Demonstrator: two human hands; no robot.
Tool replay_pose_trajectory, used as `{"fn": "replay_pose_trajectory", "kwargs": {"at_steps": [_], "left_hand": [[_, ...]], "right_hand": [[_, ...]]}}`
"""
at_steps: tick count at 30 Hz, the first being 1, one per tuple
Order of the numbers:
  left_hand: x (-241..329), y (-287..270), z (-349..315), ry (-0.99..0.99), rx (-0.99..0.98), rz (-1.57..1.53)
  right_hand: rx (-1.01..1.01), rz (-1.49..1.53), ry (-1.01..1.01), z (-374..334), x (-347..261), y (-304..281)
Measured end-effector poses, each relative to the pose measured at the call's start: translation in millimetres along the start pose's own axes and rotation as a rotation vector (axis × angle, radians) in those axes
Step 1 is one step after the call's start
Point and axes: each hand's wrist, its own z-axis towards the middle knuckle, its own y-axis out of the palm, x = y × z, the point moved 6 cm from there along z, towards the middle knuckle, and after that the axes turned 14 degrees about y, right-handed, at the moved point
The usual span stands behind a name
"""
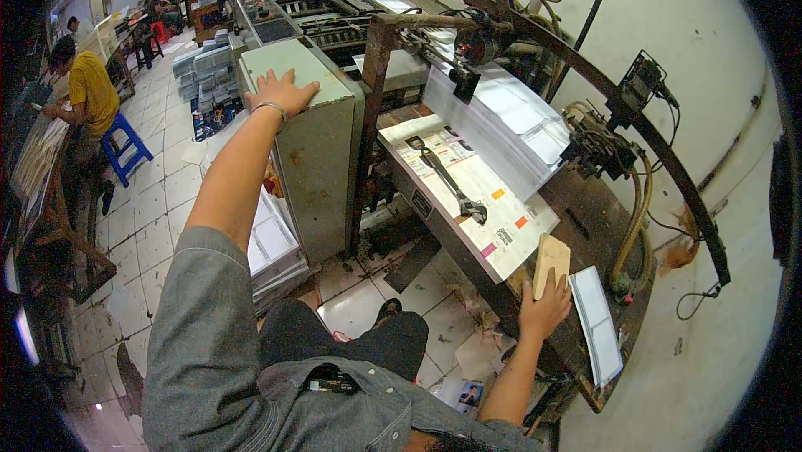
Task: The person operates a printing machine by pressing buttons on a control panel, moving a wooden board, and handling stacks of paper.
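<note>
My left hand [282, 93] lies flat with fingers spread on top of the pale green metal cabinet [311, 65]. A bracelet rings that wrist. At the near end of the dark worktable, my right hand [547, 305] grips a light wooden block [552, 265], which stands beside the corner of a printed sheet [501, 243]. A dark wrench [449, 178] rests on that sheet. Just beyond it rises a tall stack of white paper [493, 130]. To the right of my right hand lies a narrow pile of white printed sheets [596, 327].
A large printing machine [334, 13] extends behind the cabinet. A curved metal bar [643, 130] with cables and hoses arches over the table. More printed sheets [271, 239] are stacked beside the cabinet. At left, a person in a yellow shirt [90, 93] works near a blue stool [125, 147].
</note>
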Motion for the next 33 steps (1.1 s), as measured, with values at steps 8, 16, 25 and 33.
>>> {"fn": "replay_pose_trajectory", "kwargs": {"at_steps": [8, 16, 25, 33], "left_hand": [[2.3, -1.5, -0.9, 0.007, -0.010, 0.009], [-0.2, -0.8, -0.3, 0.009, 0.012, -0.001], [2.1, -2.2, -1.8, 0.012, 0.010, -0.012], [0.5, -0.2, -0.4, 0.015, 0.013, -0.013]], "right_hand": [[-0.030, 0.009, 0.001, 0.7, -0.1, 0.3], [-0.020, 0.019, -0.009, 1.8, -0.6, 1.5], [-0.009, 0.026, -0.010, 1.6, 0.5, 1.9], [-0.005, 0.019, -0.014, 0.5, 0.1, 1.1]]}}
